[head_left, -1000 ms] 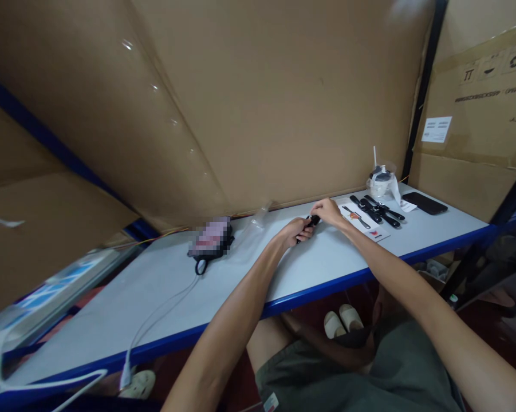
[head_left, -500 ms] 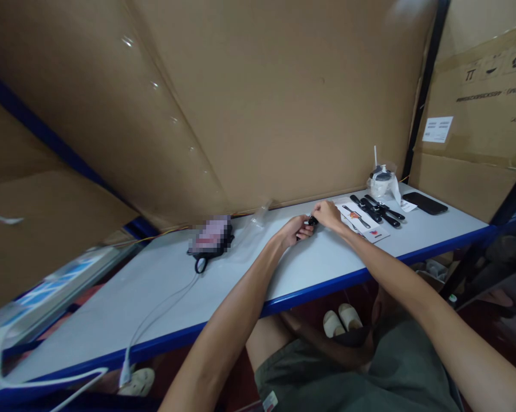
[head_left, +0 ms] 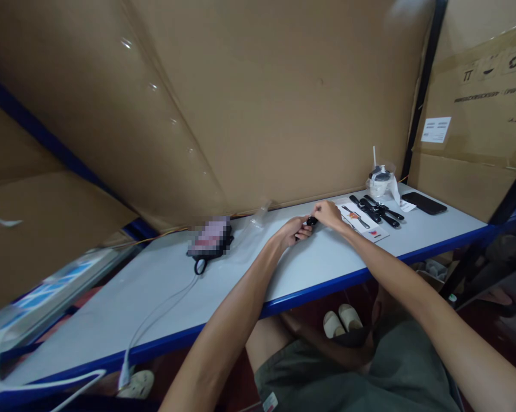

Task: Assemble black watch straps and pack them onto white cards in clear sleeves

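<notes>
My left hand [head_left: 296,230] is closed around a small glossy black piece [head_left: 311,221], its fingers curled over most of it. At the upper end of that piece, the fingers of my right hand [head_left: 327,214] pinch together on it. Most of the black piece is hidden by the fingers, so its full shape cannot be made out. Just right of my right hand lies a printed white card [head_left: 355,217] with a picture of a dark long-handled tool on it. Several black-handled tools [head_left: 377,209] lie in a loose pile beyond the card.
A bagged cup with a straw [head_left: 380,182] and a dark phone [head_left: 424,203] are at the table's right end. Clear plastic wrap [head_left: 258,220] lies left of my hands, near a blurred-screen device [head_left: 209,239] with a white cable [head_left: 161,309]. Cardboard [head_left: 258,103] walls the back.
Both hands stay in nearly the same place on the black piece. The view has shifted very slightly; the things on the table have not moved.
</notes>
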The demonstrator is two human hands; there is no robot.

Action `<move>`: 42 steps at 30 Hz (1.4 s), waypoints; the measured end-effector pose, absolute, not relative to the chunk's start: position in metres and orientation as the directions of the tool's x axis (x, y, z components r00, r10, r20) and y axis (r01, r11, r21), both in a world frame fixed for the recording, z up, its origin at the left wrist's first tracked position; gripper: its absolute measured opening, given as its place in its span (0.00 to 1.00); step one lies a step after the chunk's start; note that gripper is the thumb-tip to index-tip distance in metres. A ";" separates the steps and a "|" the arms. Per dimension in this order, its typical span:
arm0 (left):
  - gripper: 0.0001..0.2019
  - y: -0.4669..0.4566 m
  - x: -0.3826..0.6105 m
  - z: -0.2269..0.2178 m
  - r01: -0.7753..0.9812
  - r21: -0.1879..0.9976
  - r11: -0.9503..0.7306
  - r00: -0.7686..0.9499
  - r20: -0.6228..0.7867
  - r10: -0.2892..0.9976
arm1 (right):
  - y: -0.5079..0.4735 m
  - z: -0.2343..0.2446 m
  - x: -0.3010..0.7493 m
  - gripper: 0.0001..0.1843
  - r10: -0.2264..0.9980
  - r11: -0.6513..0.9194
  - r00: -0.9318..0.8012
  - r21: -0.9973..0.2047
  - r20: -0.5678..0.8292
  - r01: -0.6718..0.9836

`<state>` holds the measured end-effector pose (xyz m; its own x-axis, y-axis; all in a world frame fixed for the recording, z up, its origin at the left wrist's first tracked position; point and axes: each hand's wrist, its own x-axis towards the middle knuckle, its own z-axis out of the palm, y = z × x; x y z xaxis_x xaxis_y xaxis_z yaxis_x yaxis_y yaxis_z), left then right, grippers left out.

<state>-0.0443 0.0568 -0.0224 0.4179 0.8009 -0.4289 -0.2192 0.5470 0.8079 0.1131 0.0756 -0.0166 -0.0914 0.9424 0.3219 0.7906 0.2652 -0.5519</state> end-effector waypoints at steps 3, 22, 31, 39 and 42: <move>0.12 0.057 -0.045 -0.021 -0.234 0.793 0.563 0.420 -0.440 0.794 | 0.074 -0.016 0.113 0.09 0.934 0.294 -0.112 -0.550 0.340 0.782; 0.14 0.061 -0.052 -0.023 -0.332 0.723 0.606 0.486 -0.420 0.767 | 0.070 -0.014 0.110 0.08 0.913 0.354 -0.182 -0.489 0.365 0.797; 0.20 0.055 -0.049 -0.017 -0.239 0.768 0.594 0.506 -0.423 0.752 | 0.062 -0.004 0.116 0.18 0.865 0.463 -0.232 -0.527 0.446 0.713; 0.19 0.059 -0.050 -0.019 -0.243 0.766 0.595 0.492 -0.431 0.756 | 0.062 -0.005 0.118 0.22 0.880 0.413 -0.218 -0.452 0.422 0.791; 0.21 0.059 -0.050 -0.019 -0.223 0.783 0.581 0.486 -0.428 0.763 | 0.062 -0.006 0.116 0.23 0.869 0.456 -0.262 -0.472 0.421 0.754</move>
